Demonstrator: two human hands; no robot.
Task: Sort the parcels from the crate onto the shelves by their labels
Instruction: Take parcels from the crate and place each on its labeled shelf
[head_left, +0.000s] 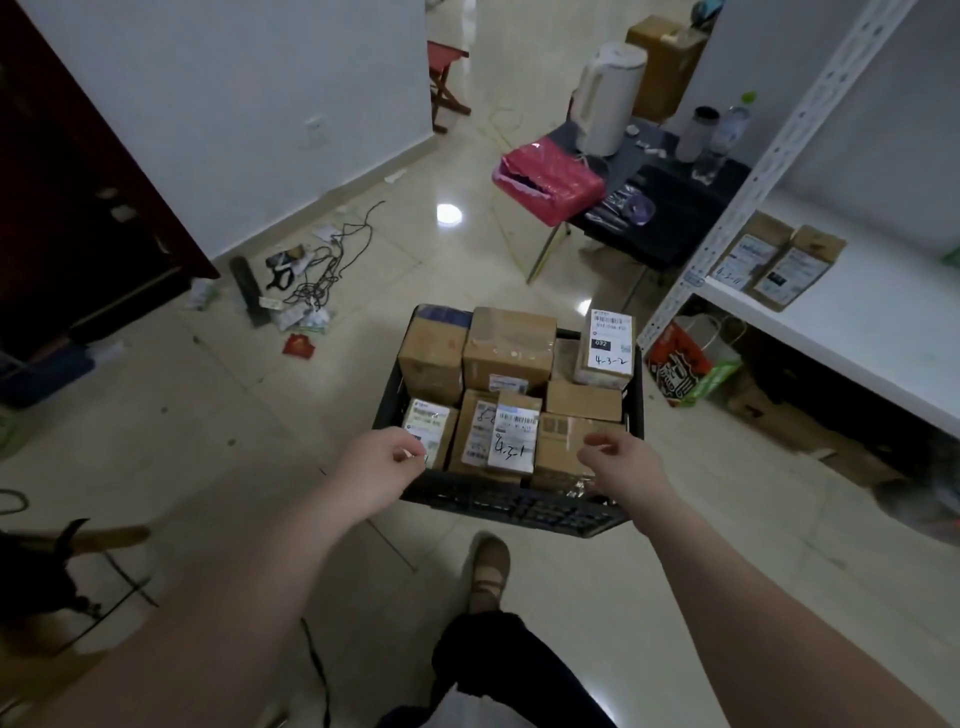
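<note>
The black crate stands on the floor, full of cardboard parcels. A parcel marked 4-3-1 is at its near edge and a parcel marked 4-3-2 in its far right corner. Both hands, the left hand and the right hand, hang over the near edge with fingers loosely curled and hold nothing. The white shelf at the right carries two parcels.
</note>
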